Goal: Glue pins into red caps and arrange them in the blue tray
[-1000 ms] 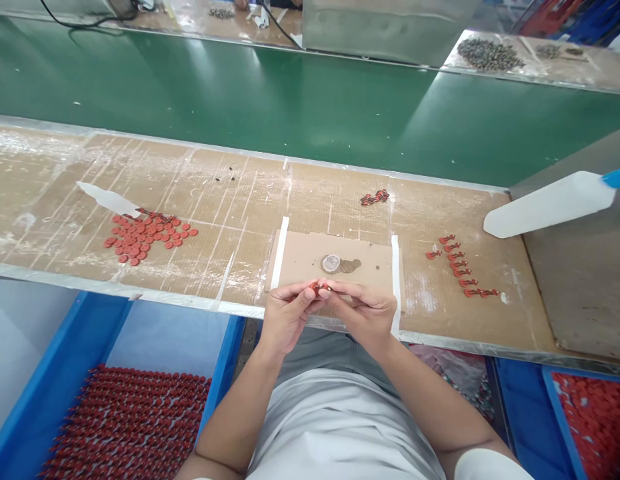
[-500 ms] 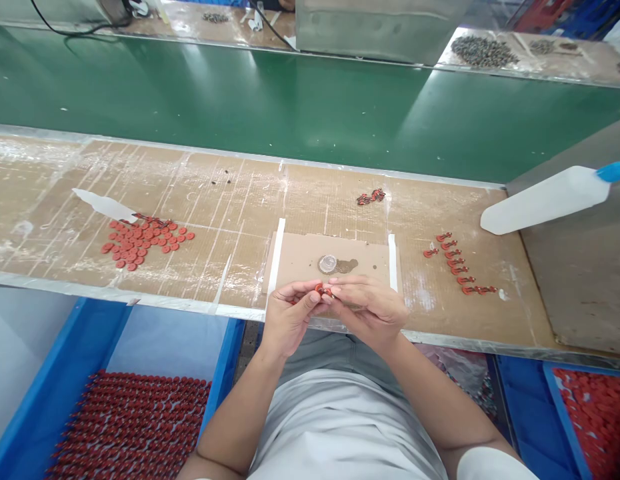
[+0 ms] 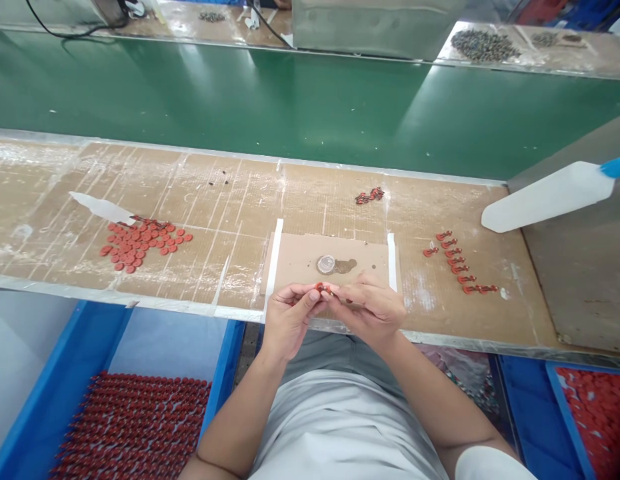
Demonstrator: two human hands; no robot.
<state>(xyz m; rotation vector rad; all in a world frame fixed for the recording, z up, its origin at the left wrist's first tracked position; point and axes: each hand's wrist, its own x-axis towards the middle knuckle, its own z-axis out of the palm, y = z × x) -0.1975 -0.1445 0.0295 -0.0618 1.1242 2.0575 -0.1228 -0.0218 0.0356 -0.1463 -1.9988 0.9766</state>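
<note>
Close to the bench's front edge, my left hand (image 3: 290,313) pinches a small red round part (image 3: 319,287) between thumb and fingers. My right hand (image 3: 373,308) meets it from the other side, its fingertips closed on the dark end of the same small piece; the details there are mostly covered by fingers. Just beyond my hands, a small round clear dish (image 3: 326,264) sits on a taped cardboard sheet (image 3: 295,257), beside a brown wet stain (image 3: 345,266).
Red discs (image 3: 135,243) lie in a pile at left by a white strip (image 3: 103,207). Assembled red pieces (image 3: 457,261) stand at right near a white bottle (image 3: 547,197). A dark red cluster (image 3: 370,195) lies behind. A blue crate (image 3: 223,363) holds rows of red pieces (image 3: 135,427).
The fingers of my right hand have curled in slightly around the small piece. My left hand keeps its pinch in nearly the same place. The view has shifted a little.
</note>
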